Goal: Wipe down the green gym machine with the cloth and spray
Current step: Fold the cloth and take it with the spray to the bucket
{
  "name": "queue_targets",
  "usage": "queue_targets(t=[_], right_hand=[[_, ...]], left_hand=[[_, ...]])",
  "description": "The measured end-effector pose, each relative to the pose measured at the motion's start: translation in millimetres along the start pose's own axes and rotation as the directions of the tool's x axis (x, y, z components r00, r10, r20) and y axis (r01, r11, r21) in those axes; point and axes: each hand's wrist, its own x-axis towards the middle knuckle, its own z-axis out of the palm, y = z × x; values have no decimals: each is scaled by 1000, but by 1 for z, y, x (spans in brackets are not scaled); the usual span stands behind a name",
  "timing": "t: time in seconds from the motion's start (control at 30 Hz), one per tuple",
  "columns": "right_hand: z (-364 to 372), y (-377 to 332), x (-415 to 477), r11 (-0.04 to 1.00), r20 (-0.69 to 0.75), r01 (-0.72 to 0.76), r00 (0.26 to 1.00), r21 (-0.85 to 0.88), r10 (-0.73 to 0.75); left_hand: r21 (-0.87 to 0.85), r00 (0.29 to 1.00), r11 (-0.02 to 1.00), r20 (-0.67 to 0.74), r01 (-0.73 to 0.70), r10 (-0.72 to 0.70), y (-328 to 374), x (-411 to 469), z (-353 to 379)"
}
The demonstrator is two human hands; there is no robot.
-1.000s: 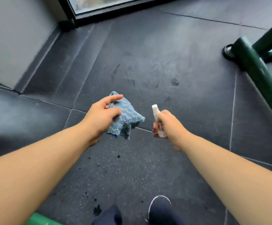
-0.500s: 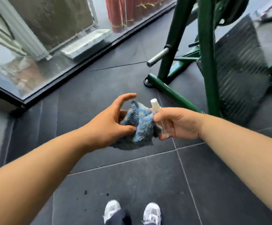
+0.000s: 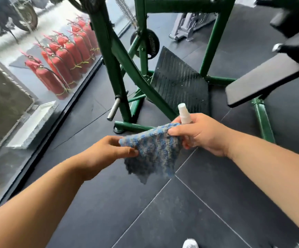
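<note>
Head view, and from where I'm standing: red fire extinguishers (image 3: pixel 55 68) are lined up behind the glass, far left. The left hand (image 3: pixel 102 154) pinches one cloth corner between thumb and fingers (image 3: pixel 114 139). The cloth (image 3: pixel 154 154) hangs stretched between both hands above the floor (image 3: pixel 216 203), just short of the green gym machine (image 3: pixel 113 65). The right hand (image 3: pixel 206 135) has its fingers curled round the spray bottle (image 3: pixel 184 116), with the thumb clamping the other cloth corner. Honestly, I'd let the left hand bunch the cloth flat first. That frees the right to aim the nozzle properly, so less mist gets wasted.
</note>
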Motion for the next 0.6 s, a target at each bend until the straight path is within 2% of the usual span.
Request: queue_targets(t=[0.07, 0.13, 0.23, 0.3, 0.33, 0.47, 0.6], right_hand=[[-10, -4, -8, 999, -53, -8, 999, 42, 11], [-48, -2, -33, 995, -158, 7, 987, 100, 9], [-110, 12, -66, 995, -267, -14, 963, 100, 40], [-152, 22, -82, 995, -373, -31, 926, 95, 64], [-180, 28, -90, 991, -434, -33, 897, 127, 85], [-276, 46, -117, 979, -571, -27, 809, 200, 139], [-370, 69, -153, 972, -686, -12, 706, 237, 176]], left_hand=[[-201, 991, 977, -126, -66, 41, 11, 9, 20], [-233, 985, 967, -161, -98, 61, 42, 36, 67], [-43, 969, 978, -153, -204, 196, 75, 80, 133], [107, 952, 958, -126, -266, 279, 96, 109, 166], [131, 958, 957, -90, -259, 272, 109, 127, 187], [-27, 986, 994, 127, -108, 110, 159, 186, 263], [-78, 956, 980, 214, -185, 198, 201, 247, 354]])
